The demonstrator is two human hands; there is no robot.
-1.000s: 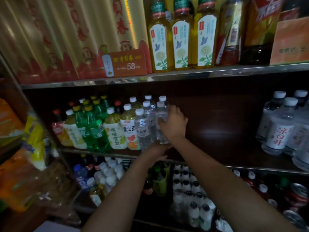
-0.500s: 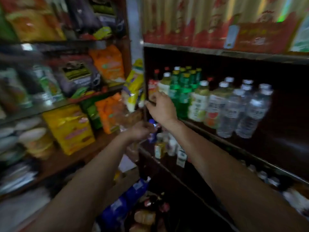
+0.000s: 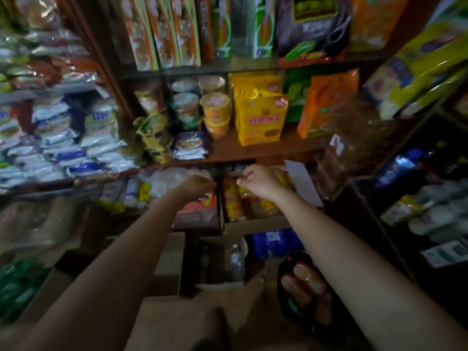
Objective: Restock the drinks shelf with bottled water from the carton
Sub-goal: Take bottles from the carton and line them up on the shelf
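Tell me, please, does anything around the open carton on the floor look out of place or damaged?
Nothing stands out. The carton sits open on the floor with one water bottle upright inside, and neither looks spilled or damaged, though the view is dim and blurred.

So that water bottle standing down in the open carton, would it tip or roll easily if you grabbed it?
The water bottle stands tall and narrow in the carton, so a sideways nudge would probably tip it. Being round, it would likely roll once down. Its clear plastic probably gives a little under a squeeze.
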